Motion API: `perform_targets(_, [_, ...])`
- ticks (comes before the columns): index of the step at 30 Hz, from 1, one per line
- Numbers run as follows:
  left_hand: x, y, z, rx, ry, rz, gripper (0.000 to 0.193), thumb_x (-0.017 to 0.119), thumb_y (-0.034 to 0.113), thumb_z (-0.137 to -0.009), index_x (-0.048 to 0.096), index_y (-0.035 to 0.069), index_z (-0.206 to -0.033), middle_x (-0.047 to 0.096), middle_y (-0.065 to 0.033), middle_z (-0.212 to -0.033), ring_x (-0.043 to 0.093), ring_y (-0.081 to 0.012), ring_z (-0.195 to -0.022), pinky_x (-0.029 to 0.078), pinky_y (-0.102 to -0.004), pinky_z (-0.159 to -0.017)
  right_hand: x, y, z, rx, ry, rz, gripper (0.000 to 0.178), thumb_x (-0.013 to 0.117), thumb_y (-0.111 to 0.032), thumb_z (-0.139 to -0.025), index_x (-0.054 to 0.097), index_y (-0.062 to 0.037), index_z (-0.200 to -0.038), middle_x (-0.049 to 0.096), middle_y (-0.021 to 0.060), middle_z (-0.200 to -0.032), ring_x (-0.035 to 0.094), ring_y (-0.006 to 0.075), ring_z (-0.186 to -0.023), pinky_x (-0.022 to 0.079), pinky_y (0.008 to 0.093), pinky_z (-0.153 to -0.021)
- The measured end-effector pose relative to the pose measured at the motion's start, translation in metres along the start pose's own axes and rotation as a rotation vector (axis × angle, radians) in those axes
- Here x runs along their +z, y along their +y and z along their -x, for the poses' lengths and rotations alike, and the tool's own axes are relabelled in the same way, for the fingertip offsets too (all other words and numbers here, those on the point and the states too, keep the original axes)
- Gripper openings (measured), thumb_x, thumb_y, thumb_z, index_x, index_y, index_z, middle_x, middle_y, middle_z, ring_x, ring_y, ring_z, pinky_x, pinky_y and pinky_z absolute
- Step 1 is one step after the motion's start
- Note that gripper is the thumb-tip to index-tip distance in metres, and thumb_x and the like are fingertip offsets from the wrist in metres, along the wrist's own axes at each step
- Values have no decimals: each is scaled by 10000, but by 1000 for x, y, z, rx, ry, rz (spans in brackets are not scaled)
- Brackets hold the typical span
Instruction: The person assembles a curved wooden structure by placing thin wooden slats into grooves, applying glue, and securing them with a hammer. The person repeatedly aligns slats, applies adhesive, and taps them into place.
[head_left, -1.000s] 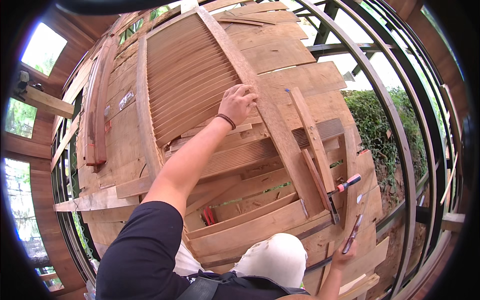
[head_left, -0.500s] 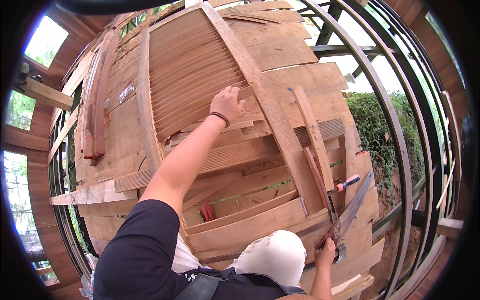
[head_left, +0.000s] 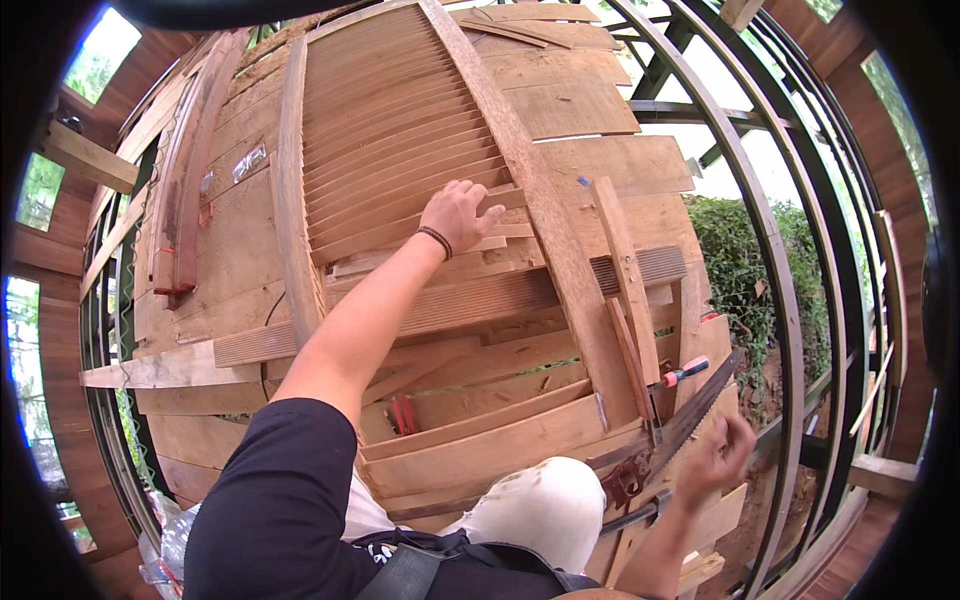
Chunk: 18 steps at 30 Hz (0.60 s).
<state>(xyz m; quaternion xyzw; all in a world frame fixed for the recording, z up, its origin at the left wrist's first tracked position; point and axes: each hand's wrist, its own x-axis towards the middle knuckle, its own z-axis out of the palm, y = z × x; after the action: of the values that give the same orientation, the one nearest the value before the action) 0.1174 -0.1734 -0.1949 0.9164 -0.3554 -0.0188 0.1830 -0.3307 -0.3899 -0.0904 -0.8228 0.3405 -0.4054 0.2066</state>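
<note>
My left hand [head_left: 458, 216] lies over the lowest slat of a wooden louvred frame [head_left: 521, 150], thumb apart and fingers bent over the slat's edge near the right stile. It looks open, not wrapped round anything. My right hand [head_left: 714, 462] is lifted at the lower right, its fingers curled and smeared by motion. Whether anything small is in it cannot be seen. Beside it rests a handsaw [head_left: 690, 420], its brown wooden handle [head_left: 627, 480] toward my knee and its toothed blade pointing up and right. A tool with a red and black handle [head_left: 686, 371] lies across the boards above the saw.
A dark-headed, long-handled tool [head_left: 655, 505] lies below the saw. A ridged plank [head_left: 450, 312] crosses beneath the frame. Narrow wood strips [head_left: 625, 265] lean to its right. Metal rails [head_left: 765, 230] run along the right, with gaps between the floor boards. Red-handled pieces [head_left: 403, 415] sit near my knees.
My right hand has let go of the saw handle and risen to the right. The saw now lies on the boards. My left hand stays at the lowest slat, its thumb further out.
</note>
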Motion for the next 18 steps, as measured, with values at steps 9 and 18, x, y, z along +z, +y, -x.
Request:
perform_targets(9, [32, -13, -13, -203, 248, -234, 594, 393, 481, -1061, 476, 104, -1513, 379, -95, -1633, 250, -275, -1558, 137, -566, -1276, 322, -86, -76, -396, -560, 128, 954, 828, -467, -804, 393, 16, -1503, 622, 252, -1337, 620, 413, -1227, 498, 471, -1051])
perform_targets(18, [28, -24, -7, -219, 199, -249, 577, 348, 460, -1073, 458, 146, -1545, 360, -82, -1650, 221, -267, -1573, 89, -610, -1274, 359, -116, -79, -24, -927, 407, 832, 800, -444, -815, 444, 32, -1397, 676, 266, -1224, 678, 413, -1139, 551, 477, -977])
